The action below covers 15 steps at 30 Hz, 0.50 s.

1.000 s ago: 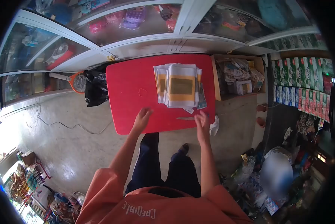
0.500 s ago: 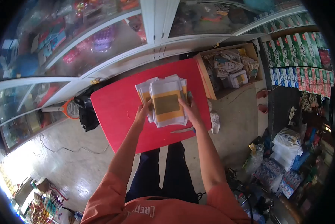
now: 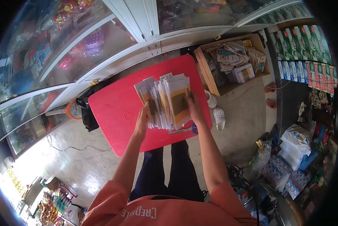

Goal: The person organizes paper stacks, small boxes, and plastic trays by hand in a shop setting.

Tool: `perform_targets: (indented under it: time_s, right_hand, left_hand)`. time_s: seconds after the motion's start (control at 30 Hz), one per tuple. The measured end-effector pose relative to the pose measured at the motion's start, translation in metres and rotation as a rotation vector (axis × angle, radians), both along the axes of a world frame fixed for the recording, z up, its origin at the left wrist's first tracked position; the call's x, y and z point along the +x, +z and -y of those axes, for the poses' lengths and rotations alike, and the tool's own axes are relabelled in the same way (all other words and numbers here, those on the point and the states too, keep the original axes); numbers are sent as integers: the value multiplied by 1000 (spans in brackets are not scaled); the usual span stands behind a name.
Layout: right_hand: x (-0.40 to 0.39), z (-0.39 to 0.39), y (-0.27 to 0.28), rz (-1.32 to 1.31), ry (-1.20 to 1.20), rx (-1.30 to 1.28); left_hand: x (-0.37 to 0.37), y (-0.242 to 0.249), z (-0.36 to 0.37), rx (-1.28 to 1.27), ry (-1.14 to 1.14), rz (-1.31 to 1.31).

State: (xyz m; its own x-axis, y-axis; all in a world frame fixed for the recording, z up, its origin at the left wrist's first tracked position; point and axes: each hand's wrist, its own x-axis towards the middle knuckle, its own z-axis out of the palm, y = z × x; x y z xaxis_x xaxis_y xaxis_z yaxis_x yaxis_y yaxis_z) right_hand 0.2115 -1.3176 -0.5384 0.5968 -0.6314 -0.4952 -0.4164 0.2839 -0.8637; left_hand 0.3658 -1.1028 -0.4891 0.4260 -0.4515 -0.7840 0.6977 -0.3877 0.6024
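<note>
A thick stack of white and yellow-brown paper packets (image 3: 163, 103) stands on edge, slightly fanned, over the red table (image 3: 116, 101). My left hand (image 3: 141, 117) presses its left side, and my right hand (image 3: 194, 109) grips the right side, fingers partly hidden behind the packets. Near my right wrist lie scissors (image 3: 182, 130) with blue handles, flat on the table. A thin loop, perhaps a rubber band (image 3: 127, 115), rests on the red surface left of my left hand.
An open cardboard box (image 3: 205, 71) of similar packets sits beyond the table's right corner. White shoes (image 3: 219, 118) stand on the floor at right. Glass-fronted cabinets (image 3: 112, 60) line the far side. A black bag (image 3: 89, 119) is left of the table.
The packets, earlier lying in a flatter pile facing up, now stand more on edge and spread between my hands. The view has shifted slightly.
</note>
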Motion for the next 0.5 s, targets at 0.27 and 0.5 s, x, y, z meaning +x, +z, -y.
perform_targets:
  time_s: [0.27,0.5]
  right_hand:
    - [6,25,7,5,-127,430]
    - [11,23,34,-29,-13,240]
  left_hand:
    - [-14,51,47,46,40,10]
    - [-18,10,39,-86,77,34]
